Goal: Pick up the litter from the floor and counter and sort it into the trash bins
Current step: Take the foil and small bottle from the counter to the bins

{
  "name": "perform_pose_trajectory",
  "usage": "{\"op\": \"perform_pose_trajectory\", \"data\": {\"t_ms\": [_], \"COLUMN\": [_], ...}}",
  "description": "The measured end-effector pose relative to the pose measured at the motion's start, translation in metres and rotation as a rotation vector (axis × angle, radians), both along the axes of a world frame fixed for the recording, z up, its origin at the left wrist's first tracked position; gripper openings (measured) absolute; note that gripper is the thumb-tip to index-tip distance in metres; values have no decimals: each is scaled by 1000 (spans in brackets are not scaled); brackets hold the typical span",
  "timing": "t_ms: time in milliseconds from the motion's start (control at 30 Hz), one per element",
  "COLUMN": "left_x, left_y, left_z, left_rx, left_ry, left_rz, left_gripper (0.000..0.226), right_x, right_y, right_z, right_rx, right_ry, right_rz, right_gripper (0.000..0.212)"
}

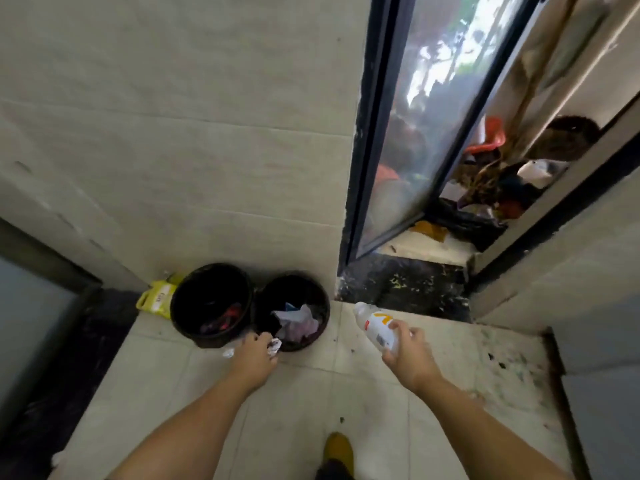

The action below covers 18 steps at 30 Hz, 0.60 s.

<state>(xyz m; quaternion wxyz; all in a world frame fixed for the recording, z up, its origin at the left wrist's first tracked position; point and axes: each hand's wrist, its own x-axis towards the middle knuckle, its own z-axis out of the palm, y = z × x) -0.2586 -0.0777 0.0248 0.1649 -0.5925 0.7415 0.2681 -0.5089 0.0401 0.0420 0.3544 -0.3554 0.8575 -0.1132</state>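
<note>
Two round black trash bins stand side by side against the wall. The left bin (pixel 180 306) holds a few dark and red scraps; the right bin (pixel 320 303) holds crumpled paper and wrappers. My left hand (pixel 254 355) is closed on crumpled white paper (pixel 275 347), right at the near rim of the right bin. My right hand (pixel 408 351) grips a clear plastic bottle (pixel 375 323) with a white and orange label, its cap end pointing toward the right bin, a short way to the bin's right.
A yellow packet (pixel 156 299) lies on the floor left of the bins. A glass door (pixel 415 140) stands ajar on the right, with clutter and a dark bag (pixel 464 223) beyond a dark threshold (pixel 401 282). My yellow shoe (pixel 337 448) shows below.
</note>
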Motion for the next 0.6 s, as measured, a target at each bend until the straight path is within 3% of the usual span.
{"op": "perform_pose_trajectory", "data": {"t_ms": [200, 433, 600], "left_x": [-34, -49, -55], "left_y": [-54, -133, -137], "left_z": [-112, -278, -368], "left_rx": [119, 51, 100], "left_ry": [76, 86, 187], "left_rz": [33, 3, 89], "left_gripper": [42, 50, 62], "right_x": [5, 34, 50], "right_y": [-65, -124, -135], "right_z": [-101, -232, -295], "right_rx": [61, -64, -101], "right_ry": [-27, -29, -34], "right_rz": [26, 41, -20], "right_gripper": [50, 53, 54]}}
